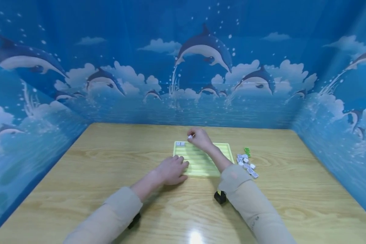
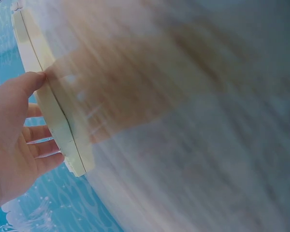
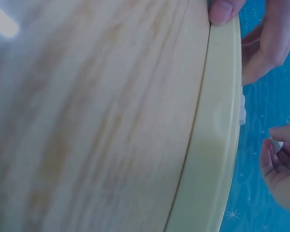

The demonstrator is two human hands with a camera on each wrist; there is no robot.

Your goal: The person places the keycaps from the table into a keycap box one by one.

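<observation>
While the right hand (image 1: pixel 200 138) pinches a small white tile (image 1: pixel 190 137) between thumb and fingertips above the far edge of the tray (image 1: pixel 205 166), the left hand (image 1: pixel 170 170) rests on the tray's lower left corner, fingers relaxed and moderately spread, thumb against the near side wall.

Tray: located just right of the frame's centre, below mid-height; pale yellow, rectangular, smooth-walled, its floor formed into parallel horizontal ridges. Contents: two white tiles (image 1: pixel 180 144), block-shaped, seated side by side in the upper left corner, in the farthest row.

Right of the tray, loose white pieces (image 1: pixel 246 166) lie in an irregular cluster, some bearing dark markings, too small to read. Green pieces (image 1: pixel 247 149) with markings sit at the cluster's upper end.

Supporting surface: table (image 1: pixel 79 176), light wood finish with visible streaked grain and a bright glare spot at the bottom centre. Surround: blue backdrop (image 1: pixel 134 112), printed with dolphins and clouds, faintly creased. Both forearms wear beige sleeves (image 1: pixel 250 193).
</observation>
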